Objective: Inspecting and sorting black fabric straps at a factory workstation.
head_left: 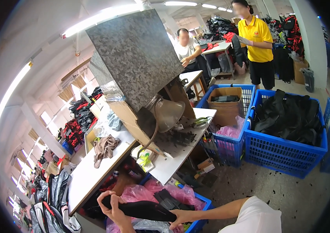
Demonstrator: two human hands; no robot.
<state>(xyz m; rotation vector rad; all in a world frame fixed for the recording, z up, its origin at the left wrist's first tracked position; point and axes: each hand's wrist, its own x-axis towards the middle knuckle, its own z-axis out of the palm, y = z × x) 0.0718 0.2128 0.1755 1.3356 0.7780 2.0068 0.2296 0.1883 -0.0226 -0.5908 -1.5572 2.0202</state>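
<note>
My left hand point(112, 207) and my right hand point(177, 217) both grip a long black fabric piece point(143, 209), one at each end, low in the head view. Right under it a blue crate point(202, 204) lined with pink plastic holds more black pieces point(167, 200). My right arm comes in from the lower right with a white sleeve point(256, 217).
A white worktable point(91, 173) carries a metal hood over a machine point(134, 58), cardboard, a brown cloth point(103, 149) and black scraps. Blue crates point(285, 151) of black fabric stand on the right. Two persons work at the back. Bags pile up at the left.
</note>
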